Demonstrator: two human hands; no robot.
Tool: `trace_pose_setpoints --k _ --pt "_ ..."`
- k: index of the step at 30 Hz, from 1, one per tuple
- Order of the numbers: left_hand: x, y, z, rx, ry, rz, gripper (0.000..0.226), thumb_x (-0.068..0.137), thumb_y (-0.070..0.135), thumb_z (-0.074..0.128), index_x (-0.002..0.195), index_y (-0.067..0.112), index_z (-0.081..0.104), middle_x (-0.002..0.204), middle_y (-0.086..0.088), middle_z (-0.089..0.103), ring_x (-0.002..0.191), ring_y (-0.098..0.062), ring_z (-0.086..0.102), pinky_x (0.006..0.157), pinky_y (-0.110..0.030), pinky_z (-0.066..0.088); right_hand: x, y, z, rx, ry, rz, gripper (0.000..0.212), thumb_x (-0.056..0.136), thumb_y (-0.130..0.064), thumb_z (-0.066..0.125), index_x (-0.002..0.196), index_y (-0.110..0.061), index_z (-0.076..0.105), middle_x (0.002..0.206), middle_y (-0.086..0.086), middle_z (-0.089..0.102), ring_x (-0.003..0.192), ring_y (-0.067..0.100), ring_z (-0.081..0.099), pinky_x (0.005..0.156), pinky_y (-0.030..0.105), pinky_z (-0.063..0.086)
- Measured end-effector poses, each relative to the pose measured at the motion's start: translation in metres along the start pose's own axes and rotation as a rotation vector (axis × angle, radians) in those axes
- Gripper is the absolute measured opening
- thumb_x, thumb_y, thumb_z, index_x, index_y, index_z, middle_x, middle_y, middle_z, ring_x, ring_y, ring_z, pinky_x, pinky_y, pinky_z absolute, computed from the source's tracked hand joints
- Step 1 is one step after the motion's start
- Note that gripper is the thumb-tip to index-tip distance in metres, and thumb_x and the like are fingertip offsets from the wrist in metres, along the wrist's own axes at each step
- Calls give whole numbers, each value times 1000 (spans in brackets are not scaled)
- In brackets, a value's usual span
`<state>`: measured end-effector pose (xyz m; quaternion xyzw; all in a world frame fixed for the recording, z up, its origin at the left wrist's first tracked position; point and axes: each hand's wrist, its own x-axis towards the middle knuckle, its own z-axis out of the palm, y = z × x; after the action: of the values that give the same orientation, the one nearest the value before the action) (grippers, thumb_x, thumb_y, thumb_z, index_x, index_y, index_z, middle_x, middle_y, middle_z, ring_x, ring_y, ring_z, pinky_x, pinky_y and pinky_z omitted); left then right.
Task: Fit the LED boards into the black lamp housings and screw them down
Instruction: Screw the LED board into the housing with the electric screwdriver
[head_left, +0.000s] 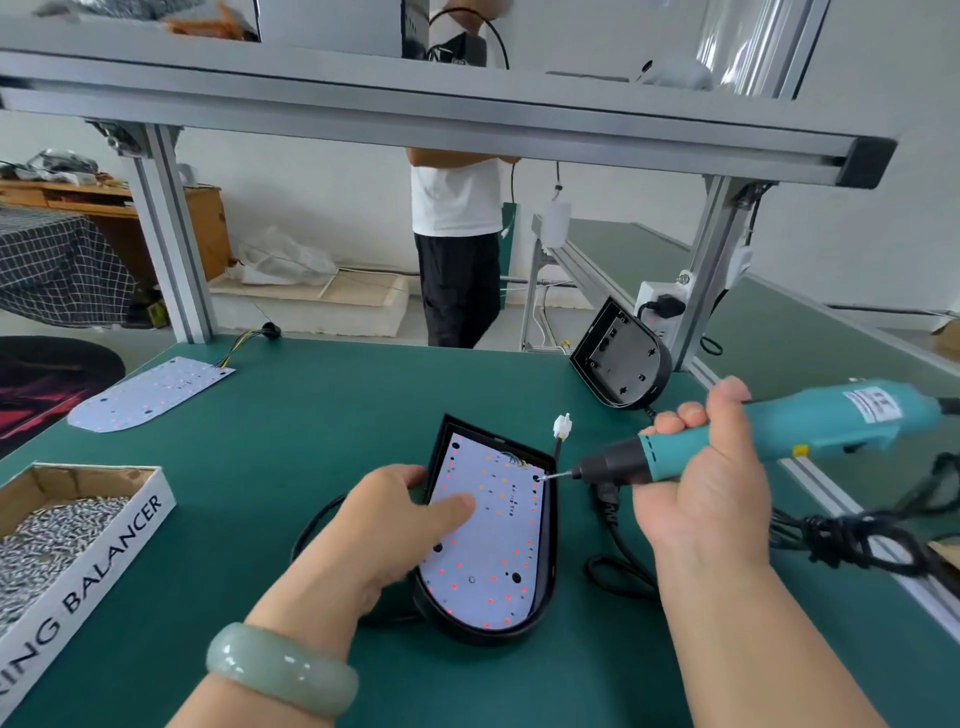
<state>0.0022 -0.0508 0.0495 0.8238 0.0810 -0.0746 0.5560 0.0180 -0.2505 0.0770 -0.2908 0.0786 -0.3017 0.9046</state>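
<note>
1. Green table (322, 415), under a grey metal frame (415, 119). A person in a white top (457, 208) stands beyond the far edge.
2. Cardboard box (130, 525) at the left edge, open on top and part full of small silver screws (47, 535).
3. Black lamp housing (546, 571) lies open side up in the middle of the table, toward the near edge, rounded end nearest the camera.
4. White LED board (493, 545) sits inside that housing, with red and orange dots across it.
5. Spare LED board (150, 392) lies flat near the far left corner, with coloured wires at its far end.
6. Second housing (621, 358) is at the far right corner, tipped on its side with the open face toward the table's middle.
7. Teal electric screwdriver (810, 421) is gripped in the right hand (701, 488), fingers wrapped round the barrel. It is held nearly level, bit tip at a hole on the board's far right edge. Its black cable (852, 535) is bunched at the right edge.
8. Left hand (384, 535) holds the near housing by its left wall, thumb laid flat on the board. A pale green bangle (283, 670) is on the wrist.
9. White plug (562, 427) stands up on a black lead just past the housing's far right corner.
</note>
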Motion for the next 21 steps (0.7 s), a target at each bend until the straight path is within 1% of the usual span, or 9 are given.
trace_pose_setpoints --k 1,3,4,6,9,11,15,19,21 --pt "1 -1 2 71 -30 18 15 79 21 71 94 17 70 78 6 74 65 -8 69 52 -19 49 3 4 3 -32 -27 -13 12 91 -23 65 93 -24 53 61 -10 47 54 8 44 58 19 41" --pt "3 -2 4 206 -40 48 10 76 15 67 85 13 70 77 0 75 72 -17 71 62 -28 55 7 11 7 -101 -62 -35 12 91 -17 65 90 -24 55 61 -8 47 56 10 41 57 20 41" --pt "3 -2 5 253 -37 50 11 76 15 66 85 10 69 79 -4 74 77 -23 71 69 -32 56 9 15 8 -144 -69 -46 13 91 -14 64 89 -23 55 61 -7 47 56 10 41 55 20 41" --pt "2 -1 5 295 -28 44 16 75 17 65 86 6 67 83 -9 74 81 -29 69 74 -36 56 13 19 9 -226 -74 -67 14 91 -11 63 88 -22 55 64 -5 48 52 10 44 53 19 43" --pt "3 -2 5 300 -40 42 18 74 18 65 86 5 66 84 -11 73 72 -29 67 73 -37 56 18 24 9 -293 -82 -97 15 90 -9 63 88 -20 54 70 -3 49 47 9 46 50 18 44" --pt "5 -4 5 299 -38 48 18 73 18 64 85 5 65 83 -12 72 67 -25 63 73 -39 56 21 26 9 -309 -90 -108 15 89 -8 63 87 -20 54 66 -5 50 45 8 46 48 18 43" --pt "7 -6 5 294 -33 52 16 72 19 65 85 9 65 79 -7 73 72 -27 68 71 -36 56 22 30 10 -305 -100 -112 18 89 -5 63 86 -20 54 57 -13 53 43 6 46 47 18 43" --pt "8 -7 6 311 -23 69 16 74 20 65 86 9 64 80 -8 72 75 -30 67 71 -36 55 22 35 12 -333 -153 -126 19 90 -3 61 87 -19 52 53 -15 52 42 5 45 46 18 44" --pt "8 -6 8 333 -8 81 13 75 20 66 82 10 61 76 -7 70 70 -28 65 67 -33 53 22 37 12 -360 -209 -135 18 89 -5 63 85 -19 52 55 -15 51 43 6 46 48 18 44"
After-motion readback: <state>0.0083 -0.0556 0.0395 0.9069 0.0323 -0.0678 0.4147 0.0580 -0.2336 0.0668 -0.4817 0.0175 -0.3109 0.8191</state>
